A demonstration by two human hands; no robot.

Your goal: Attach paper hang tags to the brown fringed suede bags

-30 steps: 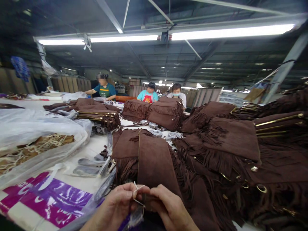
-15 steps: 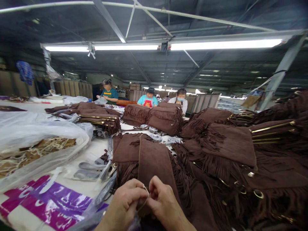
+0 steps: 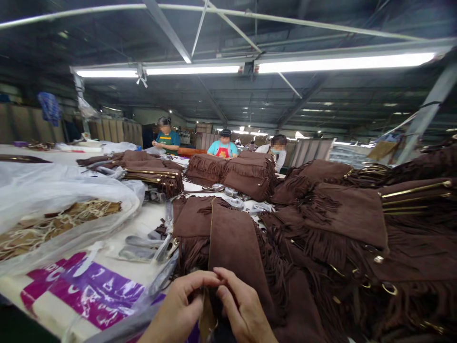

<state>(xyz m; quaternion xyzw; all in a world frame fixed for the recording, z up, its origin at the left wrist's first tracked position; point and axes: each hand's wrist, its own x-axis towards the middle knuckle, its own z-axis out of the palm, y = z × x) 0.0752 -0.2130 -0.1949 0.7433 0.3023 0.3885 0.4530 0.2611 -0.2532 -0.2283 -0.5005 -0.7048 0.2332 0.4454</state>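
My left hand and my right hand meet at the bottom centre, their fingertips together over a brown suede fringed bag. Both have bent, closed fingers. Below the left fingers hangs a tan hang tag, partly covered by the hands. What the right fingertips pinch is hidden. A gold-coloured edge runs down the bag's flap, and dark fringe spreads on both sides of it.
At left, a clear plastic bag holds tan tags with white strings. A purple-and-magenta printed plastic sheet lies nearer. Stacked fringed bags with gold zips fill the right. Several co-workers are across the table.
The thin white string loop seen between my fingers is now out of sight. My fingertips have come together, and the tan tag shows more below them. The view has shifted slightly.
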